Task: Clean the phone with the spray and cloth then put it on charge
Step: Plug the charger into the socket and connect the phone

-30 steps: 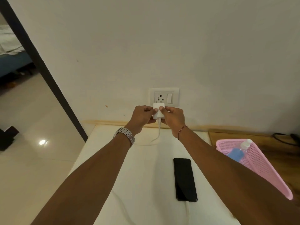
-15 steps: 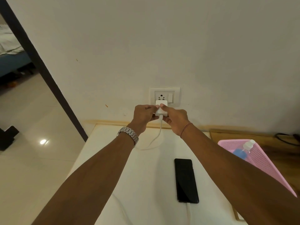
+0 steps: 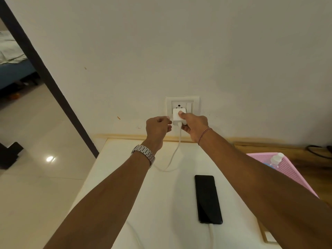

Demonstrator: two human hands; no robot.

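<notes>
The white charger adapter (image 3: 178, 116) is held against the wall socket (image 3: 182, 106) by the right hand (image 3: 195, 127), with the thumb pressed on its face and the fingers curled under it. The left hand (image 3: 158, 127) is just beside the adapter, its fingers curled with nothing seen between them. The black phone (image 3: 208, 199) is laid flat on the white table (image 3: 125, 177), with the white cable (image 3: 175, 152) connected at its near end. A spray bottle (image 3: 275, 159) is seen in the pink basket (image 3: 291, 169) at the right.

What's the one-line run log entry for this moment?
step: plugging in | right hand: holds white charger block at wall socket | left hand: beside, curled | black phone: cabled, on table
</notes>
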